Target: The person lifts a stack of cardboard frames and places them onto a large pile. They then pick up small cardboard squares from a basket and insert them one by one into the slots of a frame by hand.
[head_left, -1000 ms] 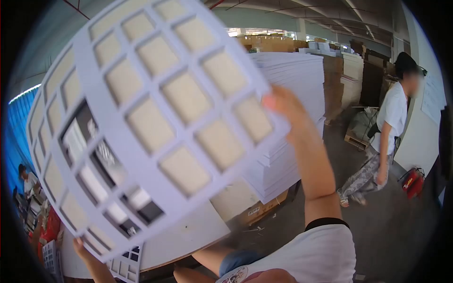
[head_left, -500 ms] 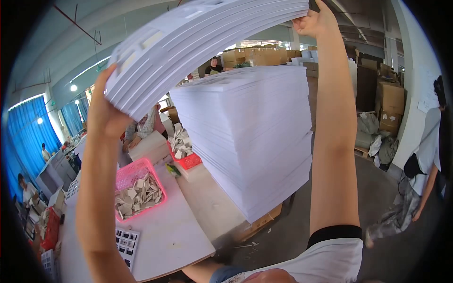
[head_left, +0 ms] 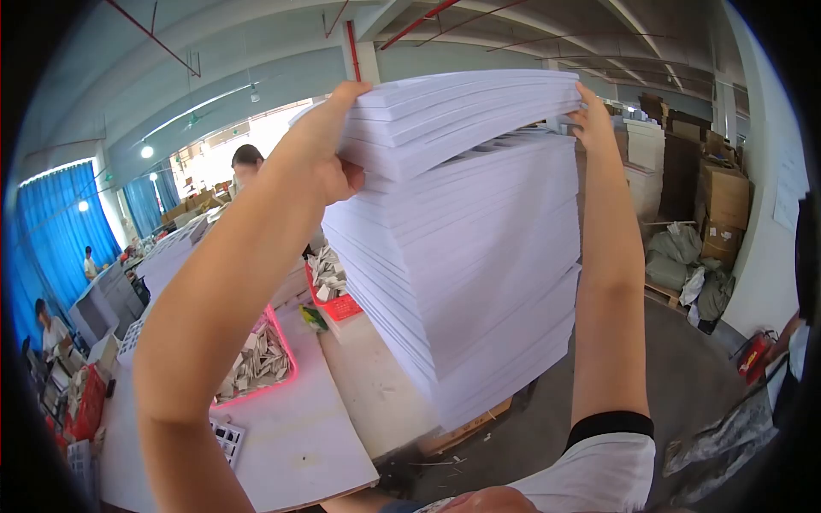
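A bundle of white sheets (head_left: 479,107) lies across the top of a tall stack of white sheets (head_left: 487,256), its right part tilted up with a dark gap beneath. My left hand (head_left: 338,162) grips the bundle's near left corner, thumb and fingers on its edge. At the far right end my right hand (head_left: 592,120) holds the other edge, fingers around the side. Below, on the table (head_left: 316,427), a pink basket (head_left: 295,359) of small pale pieces is partly hidden by my left arm.
A red basket (head_left: 338,306) of pale pieces stands left of the stack. A white grid tray (head_left: 229,438) lies on the table. Cardboard boxes (head_left: 725,201) and sacks (head_left: 671,256) are at right. People are at left, behind the stack and at the right edge.
Both hands have brought the bundle down from overhead onto the stack, the left hand moving right. The bundle is less bent. The person at right has moved nearer the frame edge.
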The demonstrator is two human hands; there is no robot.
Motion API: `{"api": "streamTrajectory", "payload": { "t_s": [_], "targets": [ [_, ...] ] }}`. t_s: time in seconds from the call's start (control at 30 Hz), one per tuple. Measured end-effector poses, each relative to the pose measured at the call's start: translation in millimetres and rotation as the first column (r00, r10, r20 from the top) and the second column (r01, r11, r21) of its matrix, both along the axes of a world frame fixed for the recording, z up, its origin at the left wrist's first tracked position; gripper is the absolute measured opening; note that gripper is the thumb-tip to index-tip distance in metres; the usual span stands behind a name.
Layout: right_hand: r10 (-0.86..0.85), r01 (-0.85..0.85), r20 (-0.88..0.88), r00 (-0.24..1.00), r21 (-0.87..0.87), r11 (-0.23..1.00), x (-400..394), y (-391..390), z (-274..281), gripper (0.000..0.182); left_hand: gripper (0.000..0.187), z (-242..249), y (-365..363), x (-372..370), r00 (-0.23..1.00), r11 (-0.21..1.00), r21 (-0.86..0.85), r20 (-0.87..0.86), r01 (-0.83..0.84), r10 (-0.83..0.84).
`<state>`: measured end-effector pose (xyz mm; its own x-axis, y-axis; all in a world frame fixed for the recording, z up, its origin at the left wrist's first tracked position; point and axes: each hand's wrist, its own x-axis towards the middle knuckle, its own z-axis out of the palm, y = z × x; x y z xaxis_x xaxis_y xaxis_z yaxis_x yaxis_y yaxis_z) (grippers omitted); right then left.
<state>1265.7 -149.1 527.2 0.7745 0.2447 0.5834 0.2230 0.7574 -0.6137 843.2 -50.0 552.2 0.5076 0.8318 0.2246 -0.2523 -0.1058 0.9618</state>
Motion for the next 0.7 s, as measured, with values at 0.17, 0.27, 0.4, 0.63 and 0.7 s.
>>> {"api": "streamTrajectory", "payload": {
  "t_s": [0.17, 0.27, 0.4, 0.63, 0.7],
  "targets": [
    [-0.181, 0.179, 0.007, 0.983, -0.181, 0.967, 50, 22, -19, 0.061, 0.068, -1, 23, 9, 0.988, 0.997, -0.031, -0.141, -0.074, 0.069],
    [-0.082, 0.084, 0.020, 0.996, -0.183, 0.980, 61, 31, -27, 0.059, 0.070, -4, 13, 3, 0.974, 0.997, 0.001, -0.211, -0.082, 0.080],
    [-0.100, 0.103, 0.044, 0.994, -0.053, 0.993, 38, 35, -35, 0.059, 0.090, -12, 20, 2, 0.956, 0.991, 0.011, -0.262, -0.130, 0.129],
    [0.038, -0.051, -0.099, 0.994, -0.131, 0.990, 83, 35, -96, 0.057, 0.114, -64, -7, -32, 0.898, 0.834, 0.545, -0.317, -0.091, 0.305],
    [0.081, -0.089, -0.069, 0.994, -0.119, 0.989, 86, 35, -101, 0.055, 0.122, -72, -21, -28, 0.853, 0.716, 0.696, -0.343, -0.052, 0.395]
  ]
}}
